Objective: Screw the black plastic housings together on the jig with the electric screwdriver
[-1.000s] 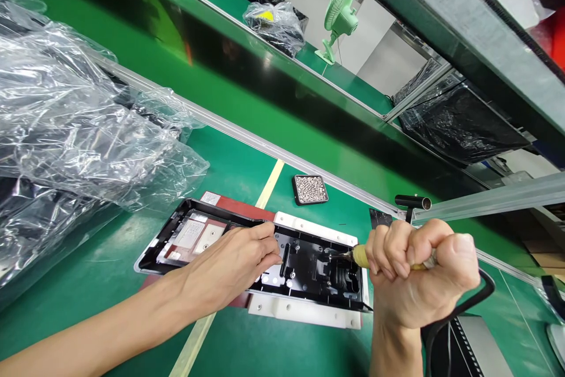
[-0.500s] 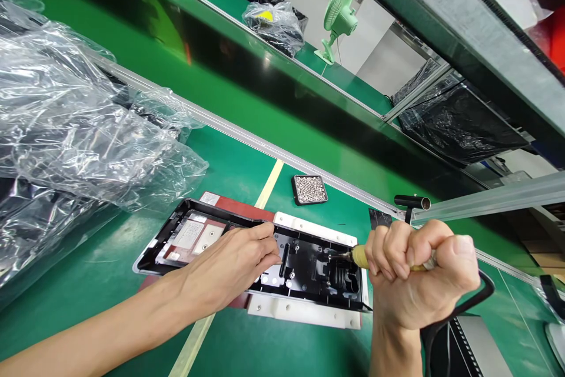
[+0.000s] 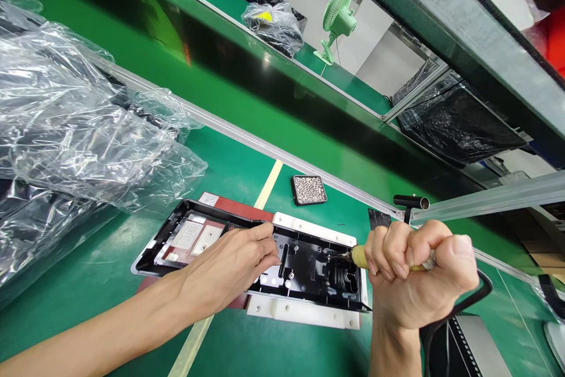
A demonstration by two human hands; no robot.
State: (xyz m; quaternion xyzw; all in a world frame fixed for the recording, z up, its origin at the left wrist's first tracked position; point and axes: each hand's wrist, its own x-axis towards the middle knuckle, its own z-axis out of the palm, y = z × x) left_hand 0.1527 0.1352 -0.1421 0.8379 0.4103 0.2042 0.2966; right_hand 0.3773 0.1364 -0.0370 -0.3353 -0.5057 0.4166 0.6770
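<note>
Black housing [image 3: 309, 253] is lying between white blocks [image 3: 304, 313] over a red board [image 3: 238, 207]; I am having the right hand [image 3: 419, 274] grip a yellow-handled tool [image 3: 359, 256] (tip inside); whether the curling left hand [image 3: 247, 254] is pinching anything, I cannot tell.

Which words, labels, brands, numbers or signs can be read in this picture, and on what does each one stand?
No text can be read.
Larger label, seen within the black case: print too small to read.
Smaller label, on the red board: too small and blurred to read.
</note>
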